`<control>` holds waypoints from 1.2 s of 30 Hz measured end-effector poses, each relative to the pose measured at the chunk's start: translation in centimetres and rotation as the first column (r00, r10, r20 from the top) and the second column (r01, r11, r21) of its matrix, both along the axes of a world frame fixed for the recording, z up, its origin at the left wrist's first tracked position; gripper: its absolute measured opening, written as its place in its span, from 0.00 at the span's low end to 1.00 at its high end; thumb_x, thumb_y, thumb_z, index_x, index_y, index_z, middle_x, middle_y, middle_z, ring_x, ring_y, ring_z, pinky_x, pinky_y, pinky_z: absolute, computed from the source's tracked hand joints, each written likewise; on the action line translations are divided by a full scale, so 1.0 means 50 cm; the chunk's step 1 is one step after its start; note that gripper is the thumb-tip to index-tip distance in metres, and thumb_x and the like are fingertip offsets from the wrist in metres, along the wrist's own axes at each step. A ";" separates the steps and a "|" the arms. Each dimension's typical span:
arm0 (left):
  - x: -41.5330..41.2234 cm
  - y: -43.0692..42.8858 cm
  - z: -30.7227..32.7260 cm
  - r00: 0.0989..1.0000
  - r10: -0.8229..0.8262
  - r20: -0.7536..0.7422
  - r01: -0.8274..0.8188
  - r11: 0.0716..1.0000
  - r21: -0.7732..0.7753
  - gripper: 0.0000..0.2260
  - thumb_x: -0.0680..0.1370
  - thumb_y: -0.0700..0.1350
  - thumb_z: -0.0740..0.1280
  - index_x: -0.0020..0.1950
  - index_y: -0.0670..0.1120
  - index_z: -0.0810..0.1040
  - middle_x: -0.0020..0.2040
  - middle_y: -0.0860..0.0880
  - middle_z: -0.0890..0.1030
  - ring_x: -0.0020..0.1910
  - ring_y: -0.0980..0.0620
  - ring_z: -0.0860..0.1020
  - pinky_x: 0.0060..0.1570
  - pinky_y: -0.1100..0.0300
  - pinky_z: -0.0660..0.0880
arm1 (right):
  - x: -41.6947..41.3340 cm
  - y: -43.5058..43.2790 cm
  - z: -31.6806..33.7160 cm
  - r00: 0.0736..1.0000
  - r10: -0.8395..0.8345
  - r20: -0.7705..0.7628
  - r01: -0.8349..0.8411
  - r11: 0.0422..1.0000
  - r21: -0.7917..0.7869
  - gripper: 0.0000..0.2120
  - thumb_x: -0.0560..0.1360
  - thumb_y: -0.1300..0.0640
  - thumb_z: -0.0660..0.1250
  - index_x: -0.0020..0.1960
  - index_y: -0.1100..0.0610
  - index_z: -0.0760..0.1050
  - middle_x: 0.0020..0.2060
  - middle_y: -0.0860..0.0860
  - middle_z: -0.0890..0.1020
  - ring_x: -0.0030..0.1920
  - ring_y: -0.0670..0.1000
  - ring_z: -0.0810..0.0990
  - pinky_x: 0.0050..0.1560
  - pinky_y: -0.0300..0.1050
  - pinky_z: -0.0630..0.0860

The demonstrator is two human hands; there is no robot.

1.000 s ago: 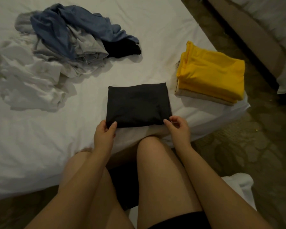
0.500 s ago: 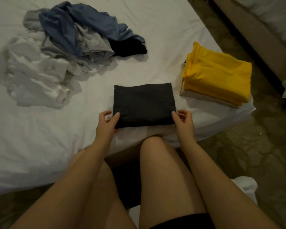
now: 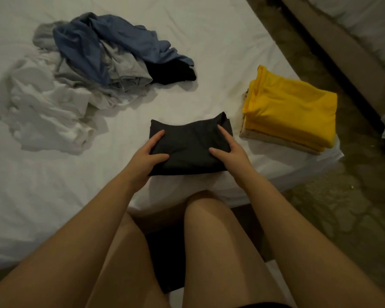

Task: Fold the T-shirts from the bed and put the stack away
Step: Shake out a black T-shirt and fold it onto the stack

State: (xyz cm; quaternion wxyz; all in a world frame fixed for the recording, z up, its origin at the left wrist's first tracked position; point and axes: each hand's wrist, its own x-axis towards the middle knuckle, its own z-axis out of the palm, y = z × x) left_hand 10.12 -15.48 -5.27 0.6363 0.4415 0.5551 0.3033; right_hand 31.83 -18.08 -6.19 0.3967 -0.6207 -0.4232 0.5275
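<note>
Head view looks down on a white bed (image 3: 209,41) where both hands hold a folded black T-shirt (image 3: 189,147) near the bed's near edge, just above the person's bare knees. The left hand (image 3: 147,158) grips the shirt's left side, with the thumb and forefinger lying on top of the cloth. The right hand (image 3: 230,153) grips the right side the same way. The other fingers of each hand are hidden by the cloth. The shirt's far edge curls upward between the hands.

To the right, near the bed's corner, sits a folded stack: a yellow T-shirt (image 3: 291,112) on top of a beige one (image 3: 273,141). The black shirt is just beside this stack but not touching it.

Farther back on the left lies a loose pile of unfolded shirts: blue (image 3: 87,47), grey (image 3: 125,72), white (image 3: 47,107) and black (image 3: 171,72). A patterned floor (image 3: 342,207) runs along the right, and a second bed (image 3: 353,18) is beyond it.
</note>
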 end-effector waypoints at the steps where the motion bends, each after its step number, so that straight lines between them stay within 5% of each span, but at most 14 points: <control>1: 0.004 -0.001 0.015 1.000 0.005 0.028 -0.006 1.000 0.010 0.30 0.75 0.32 0.64 0.72 0.56 0.64 0.67 0.49 0.68 0.60 0.51 0.74 0.57 0.58 0.74 | 0.007 -0.002 0.009 1.000 0.006 0.004 -0.006 1.000 0.029 0.31 0.75 0.61 0.67 0.73 0.45 0.60 0.71 0.50 0.64 0.67 0.50 0.67 0.59 0.39 0.70; 4: 0.029 -0.005 0.064 0.999 0.030 0.024 -0.032 0.995 0.096 0.30 0.75 0.34 0.65 0.72 0.57 0.63 0.60 0.56 0.71 0.57 0.56 0.75 0.54 0.60 0.76 | 0.037 -0.003 0.052 1.000 -0.009 -0.008 0.010 0.990 0.144 0.34 0.73 0.62 0.69 0.73 0.45 0.59 0.69 0.45 0.65 0.66 0.46 0.66 0.64 0.42 0.70; 7: 0.081 0.010 0.116 0.999 0.030 0.025 -0.034 0.983 0.182 0.31 0.75 0.34 0.66 0.72 0.58 0.63 0.57 0.61 0.72 0.56 0.58 0.76 0.54 0.62 0.76 | 0.089 0.004 0.106 0.996 -0.091 0.008 0.085 0.959 0.272 0.35 0.72 0.62 0.71 0.72 0.44 0.60 0.63 0.41 0.67 0.64 0.43 0.68 0.60 0.34 0.71; 14: 0.299 0.097 0.178 0.979 -0.178 -0.099 0.200 0.934 0.296 0.30 0.75 0.35 0.66 0.72 0.58 0.63 0.65 0.54 0.71 0.59 0.56 0.74 0.61 0.59 0.73 | 0.288 -0.001 0.155 0.958 -0.287 0.028 0.264 0.912 0.314 0.35 0.72 0.62 0.70 0.73 0.46 0.60 0.62 0.41 0.68 0.62 0.41 0.68 0.50 0.21 0.69; 18: 0.430 0.157 0.171 0.944 -0.281 -0.174 0.321 0.905 0.280 0.31 0.75 0.37 0.67 0.73 0.58 0.60 0.71 0.50 0.66 0.66 0.50 0.69 0.67 0.51 0.68 | 0.401 0.010 0.142 0.927 -0.361 0.100 0.324 0.908 0.266 0.35 0.73 0.58 0.70 0.74 0.45 0.58 0.68 0.44 0.66 0.65 0.43 0.66 0.59 0.34 0.68; 26: 0.508 0.178 0.054 0.911 -0.306 -0.277 0.352 0.927 0.133 0.31 0.76 0.38 0.66 0.75 0.56 0.58 0.72 0.51 0.63 0.63 0.53 0.68 0.62 0.60 0.68 | 0.471 0.037 0.017 0.926 -0.268 0.264 0.274 0.962 0.015 0.36 0.73 0.50 0.69 0.76 0.48 0.54 0.73 0.50 0.62 0.71 0.54 0.64 0.67 0.47 0.66; 36: 0.500 0.203 0.060 0.975 -0.172 -0.143 0.190 0.973 0.130 0.29 0.77 0.37 0.65 0.74 0.56 0.60 0.71 0.49 0.65 0.65 0.49 0.70 0.65 0.53 0.69 | 0.454 0.078 -0.009 0.787 -0.295 0.542 0.265 0.955 0.136 0.32 0.77 0.41 0.59 0.76 0.46 0.50 0.73 0.52 0.62 0.70 0.55 0.64 0.63 0.49 0.66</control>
